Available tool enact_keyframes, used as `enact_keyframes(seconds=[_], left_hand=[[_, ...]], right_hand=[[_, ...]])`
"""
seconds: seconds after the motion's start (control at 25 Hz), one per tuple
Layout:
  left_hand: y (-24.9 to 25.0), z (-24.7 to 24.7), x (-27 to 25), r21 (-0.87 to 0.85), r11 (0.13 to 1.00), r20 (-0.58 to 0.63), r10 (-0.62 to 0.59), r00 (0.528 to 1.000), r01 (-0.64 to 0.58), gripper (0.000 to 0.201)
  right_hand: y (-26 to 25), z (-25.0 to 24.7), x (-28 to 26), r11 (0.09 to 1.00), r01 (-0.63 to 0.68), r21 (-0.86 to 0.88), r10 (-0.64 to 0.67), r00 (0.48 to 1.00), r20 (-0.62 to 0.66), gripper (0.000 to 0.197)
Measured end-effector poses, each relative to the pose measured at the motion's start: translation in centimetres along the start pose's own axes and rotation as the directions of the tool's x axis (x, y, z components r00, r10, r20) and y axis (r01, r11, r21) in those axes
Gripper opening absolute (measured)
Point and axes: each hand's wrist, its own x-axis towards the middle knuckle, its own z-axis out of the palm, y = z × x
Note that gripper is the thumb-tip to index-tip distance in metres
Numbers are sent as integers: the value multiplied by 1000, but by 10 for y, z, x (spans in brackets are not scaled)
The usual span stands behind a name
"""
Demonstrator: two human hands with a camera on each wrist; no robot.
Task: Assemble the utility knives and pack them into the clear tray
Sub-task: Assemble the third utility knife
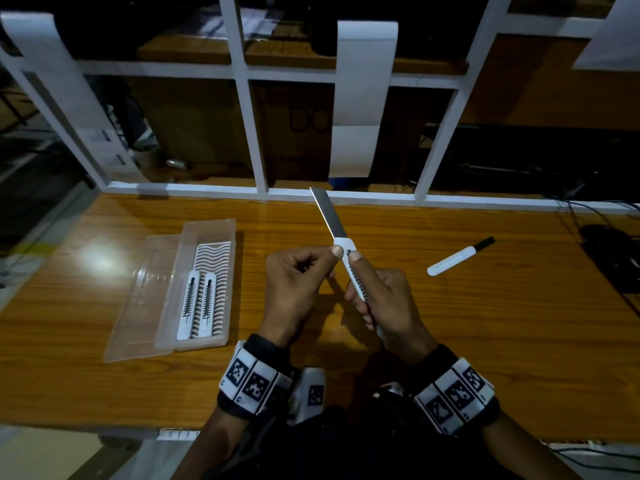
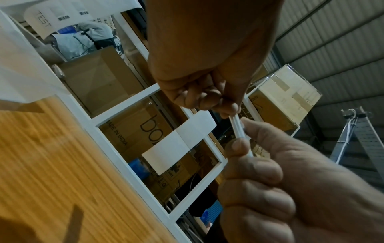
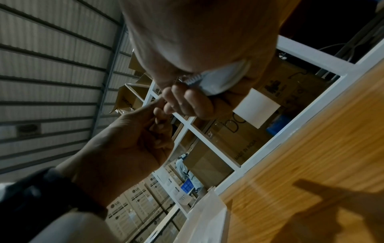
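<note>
Above the wooden table both hands hold one white utility knife (image 1: 357,284) upright, its steel blade (image 1: 327,213) pushed far out and pointing away from me. My right hand (image 1: 362,271) grips the ridged handle, thumb pressed near the black slider. My left hand (image 1: 333,255) pinches the handle's front end just below the blade. In the left wrist view, the left hand (image 2: 226,111) pinches the knife (image 2: 239,129). In the right wrist view, the right hand (image 3: 187,100) is wrapped round the knife's rear end (image 3: 220,80). The clear tray (image 1: 209,223) lies at left, with two white knives (image 1: 197,304) side by side in it.
The tray's clear lid (image 1: 138,299) lies open on its left. A white knife piece with a black end (image 1: 459,257) lies on the table (image 1: 485,341) to the right. A white frame (image 1: 256,133) with hanging paper sheets borders the far edge. Dark cables sit far right.
</note>
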Motion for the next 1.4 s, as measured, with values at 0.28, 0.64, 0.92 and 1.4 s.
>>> enact_keyframes(seconds=[0.28,0.64,0.92,1.4], left_hand=[[3,14,8,-1,1000,-9,-5,1000,5,11],[4,35,16,-22,1000,32,4,999,-3,12],[4,46,23,-47,998,50,43,998,-40,9],[2,60,28,-52,997,59,68,996,-65,6]], right_hand=[[-4,-7,6,999,7,41,-7,1000,-8,59],[0,-19,15,988,53,142,-48,998,-36,53],[-2,-36,19,988,53,145,-60,997,43,54],[-7,-41,16,997,-74,15,75,985,-153,71]])
